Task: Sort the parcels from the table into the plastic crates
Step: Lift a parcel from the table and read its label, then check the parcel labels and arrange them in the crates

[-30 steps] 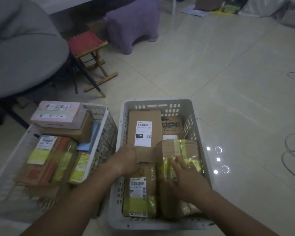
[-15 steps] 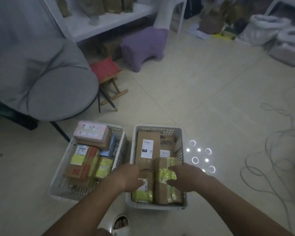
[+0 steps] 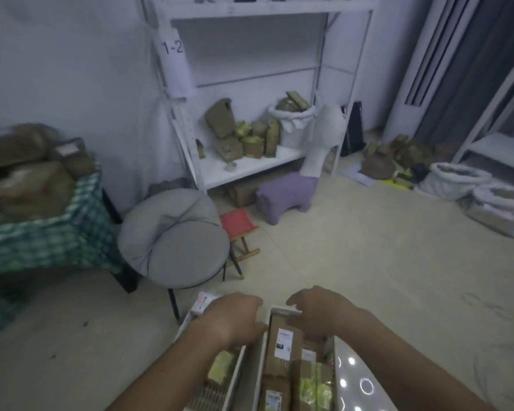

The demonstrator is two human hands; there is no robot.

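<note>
We held nothing; our left hand (image 3: 235, 317) and right hand (image 3: 318, 311) hung loosely curled above 2 crates (image 3: 272, 314) at lower centre. We judged the next move a reach to the parcels (image 3: 27, 173) on the worktop (image 3: 42, 241), upper left.

Both crates are cut off by the bottom edge of the frame: the left crate (image 3: 187, 318) shows only its far corner, the right crate (image 3: 261, 348) its upper part. The left hand (image 3: 235, 317) and right hand (image 3: 318, 312) hide the far ends of both, and their fingertips cannot be made out. The parcels on the table (image 3: 42, 241) at middle left are smeared by blur. Labels on the boxes (image 3: 284, 342) are too small to read.
</note>
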